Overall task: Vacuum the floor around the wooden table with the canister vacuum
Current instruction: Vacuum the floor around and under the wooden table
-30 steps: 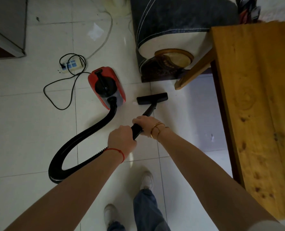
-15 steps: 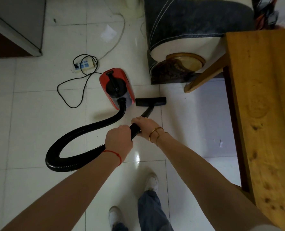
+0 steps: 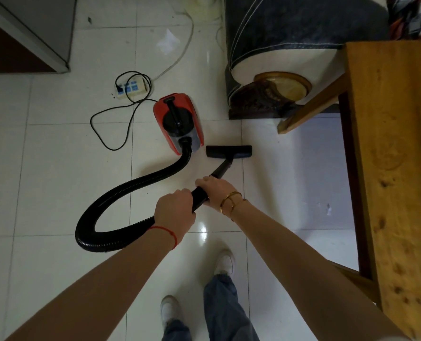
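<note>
White tiled floor [image 3: 44, 168], black wand [image 3: 220, 169] gripped by left hand [image 3: 175, 211] and right hand [image 3: 215, 193], fingers curled round it, floor nozzle [image 3: 228, 151] at twelve o'clock, wooden table [image 3: 396, 168] at three o'clock.

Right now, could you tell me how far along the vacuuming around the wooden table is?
Set up: the red canister sits on the tiles, its cord at the power strip. In hand: left hand and right hand grip the wand, floor head flat on the tiles short of the wooden table. Left: specks on the floor beside the table; what's already cleaned can't be told.
</note>
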The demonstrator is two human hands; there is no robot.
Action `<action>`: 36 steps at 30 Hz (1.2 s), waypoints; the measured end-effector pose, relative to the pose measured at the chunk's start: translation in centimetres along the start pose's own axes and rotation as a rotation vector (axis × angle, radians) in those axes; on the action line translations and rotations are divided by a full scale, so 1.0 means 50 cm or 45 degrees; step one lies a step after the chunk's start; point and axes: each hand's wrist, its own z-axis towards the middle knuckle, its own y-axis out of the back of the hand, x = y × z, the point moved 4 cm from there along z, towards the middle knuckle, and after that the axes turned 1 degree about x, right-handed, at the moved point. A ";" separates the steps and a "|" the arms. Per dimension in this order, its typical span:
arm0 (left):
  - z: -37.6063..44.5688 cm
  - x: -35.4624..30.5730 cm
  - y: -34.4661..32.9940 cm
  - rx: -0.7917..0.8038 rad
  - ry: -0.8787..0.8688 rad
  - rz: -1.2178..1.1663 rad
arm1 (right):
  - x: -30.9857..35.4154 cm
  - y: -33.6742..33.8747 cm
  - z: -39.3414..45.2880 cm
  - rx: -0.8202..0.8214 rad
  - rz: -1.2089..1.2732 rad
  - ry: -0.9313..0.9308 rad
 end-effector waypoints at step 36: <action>-0.061 -0.041 -0.040 0.029 -0.283 0.129 | 0.003 -0.048 -0.140 0.028 0.083 -0.282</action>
